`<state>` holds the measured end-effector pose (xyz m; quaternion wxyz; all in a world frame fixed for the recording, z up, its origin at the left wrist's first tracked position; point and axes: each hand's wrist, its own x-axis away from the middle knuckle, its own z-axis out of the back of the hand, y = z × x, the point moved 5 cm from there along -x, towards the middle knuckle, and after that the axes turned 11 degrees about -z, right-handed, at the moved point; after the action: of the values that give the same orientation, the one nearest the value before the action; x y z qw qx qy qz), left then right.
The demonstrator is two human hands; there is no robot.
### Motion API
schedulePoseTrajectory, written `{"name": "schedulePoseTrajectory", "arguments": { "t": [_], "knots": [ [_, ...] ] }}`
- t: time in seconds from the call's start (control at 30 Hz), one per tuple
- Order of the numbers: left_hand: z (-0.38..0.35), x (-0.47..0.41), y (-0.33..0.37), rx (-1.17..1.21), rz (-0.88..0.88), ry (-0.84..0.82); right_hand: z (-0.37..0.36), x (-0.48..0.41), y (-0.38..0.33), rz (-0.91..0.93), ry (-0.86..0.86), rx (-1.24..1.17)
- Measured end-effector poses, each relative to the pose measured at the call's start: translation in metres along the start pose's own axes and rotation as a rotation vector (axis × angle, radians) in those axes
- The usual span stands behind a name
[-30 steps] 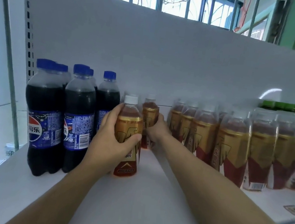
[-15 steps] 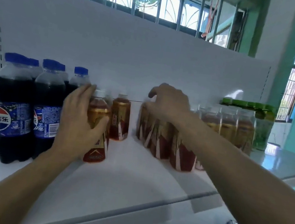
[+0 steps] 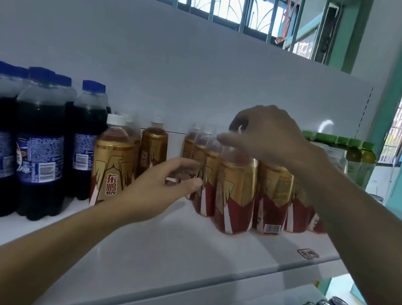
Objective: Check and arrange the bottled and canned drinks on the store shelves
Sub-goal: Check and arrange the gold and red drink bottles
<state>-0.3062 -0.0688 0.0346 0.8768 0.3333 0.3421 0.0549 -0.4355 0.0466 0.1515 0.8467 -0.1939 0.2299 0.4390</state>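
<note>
Right hand (image 3: 266,135) arches over the Dongpeng cluster (image 3: 273,196) mid-shelf, fingers curled round the cap of its front bottle (image 3: 234,190). Left hand (image 3: 164,186) hovers loosely curled, gripping nothing, in the gap beside the left Dongpeng column (image 3: 112,163). Pepsi bottles (image 3: 41,142) look sorted at the shelf's (image 3: 180,253) left end, and green-capped bottles (image 3: 354,158) at the right end. Left to do, I'd say: close the gap and straighten the cluster.

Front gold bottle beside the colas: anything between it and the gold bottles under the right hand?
No drink stands between the front gold bottle and the group of gold bottles; another gold bottle stands farther back, off that line. Only the left hand reaches across the gap, fingertips near the group.
</note>
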Motion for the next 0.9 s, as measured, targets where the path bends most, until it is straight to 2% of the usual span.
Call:
{"name": "schedulePoseTrajectory", "arguments": {
  "t": [0.1, 0.2, 0.37, 0.43, 0.5, 0.57, 0.63, 0.73, 0.9],
  "knots": [
    [-0.003, 0.005, -0.005, 0.180, 0.055, 0.032, 0.015, -0.002, -0.018, 0.050, 0.103, -0.236],
    [-0.005, 0.009, -0.006, 0.387, 0.075, 0.055, 0.019, -0.015, -0.034, 0.057, 0.134, -0.553],
    [0.007, 0.018, -0.017, 0.511, 0.106, 0.301, -0.016, -0.034, -0.059, 0.104, 0.057, -0.947],
    [0.008, 0.021, -0.020, 0.631, 0.154, 0.357, -0.040, -0.039, -0.064, 0.100, -0.120, -1.202],
    [0.006, 0.023, -0.025, 0.763, 0.232, 0.379, -0.066, -0.039, -0.070, 0.073, -0.443, -1.529],
    [0.001, 0.025, -0.030, 0.836, 0.269, 0.311, -0.085, -0.030, -0.077, 0.048, -0.755, -1.815],
    [-0.004, 0.023, -0.029, 0.846, 0.255, 0.230, -0.093, -0.022, -0.077, 0.083, -0.856, -1.959],
    [-0.004, 0.015, -0.023, 0.838, 0.192, 0.292, -0.098, -0.020, -0.067, 0.064, -0.760, -2.037],
    [-0.010, 0.017, -0.026, 0.506, 0.249, 0.301, -0.100, -0.025, -0.050, -0.099, -0.466, -1.980]
  ]
}}
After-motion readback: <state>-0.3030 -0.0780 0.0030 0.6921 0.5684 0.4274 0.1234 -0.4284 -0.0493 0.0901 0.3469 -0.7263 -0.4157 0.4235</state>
